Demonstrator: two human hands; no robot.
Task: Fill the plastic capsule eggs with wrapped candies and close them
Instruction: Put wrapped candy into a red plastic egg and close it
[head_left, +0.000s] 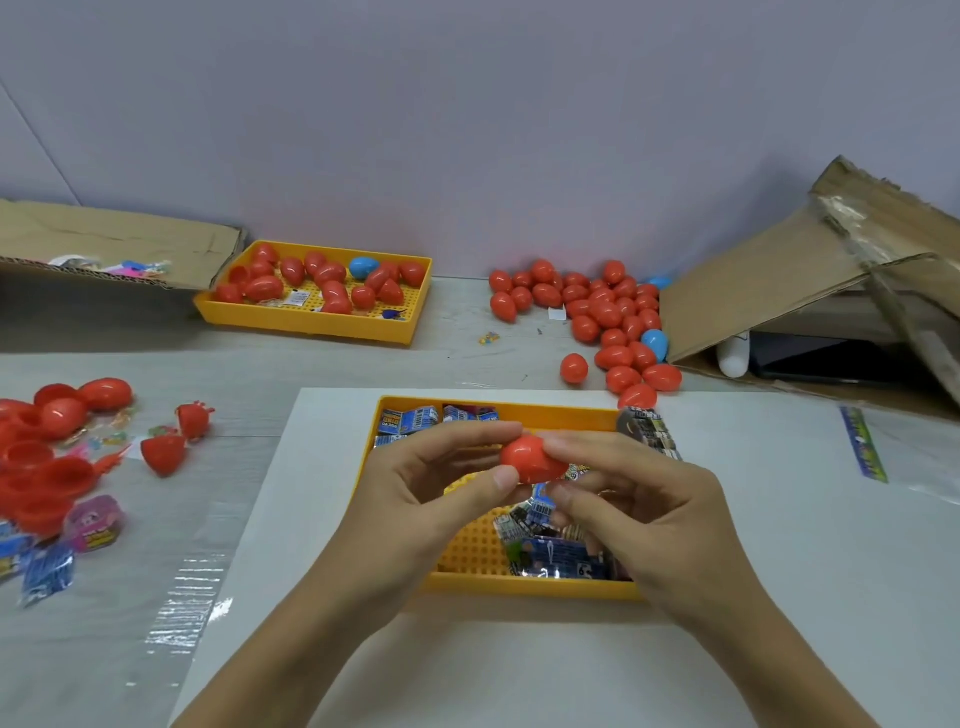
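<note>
Fingers: both our hands pinch one red plastic capsule egg (532, 458); left hand (436, 488) has thumb under and index over its left end, right hand (639, 499) curls fingertips round its right end.
Egg state: we read it as closed, no seam gap visible; lying sideways, held above the tray.
Near tray: yellow perforated plastic tray (470, 553) sits on a white sheet (467, 665), directly under our hands; holds blue and dark foil-wrapped candies (558, 553), mostly along its far and right parts.
Tray edges: near rim runs just below both wrists; far rim visible beyond the fingers.
Room left: loose red egg halves (47, 457) and a few wrapped candies (93, 525) lie well apart from the left hand, with clear plastic film (182, 597) between.
Room right: bare white sheet beside the right hand; flattened brown cardboard box (810, 291) farther back right.
Room ahead: pile of closed red and blue eggs (608, 317) lies beyond the tray's far-right corner; second yellow tray of eggs (317, 296) stands back left by the wall.
</note>
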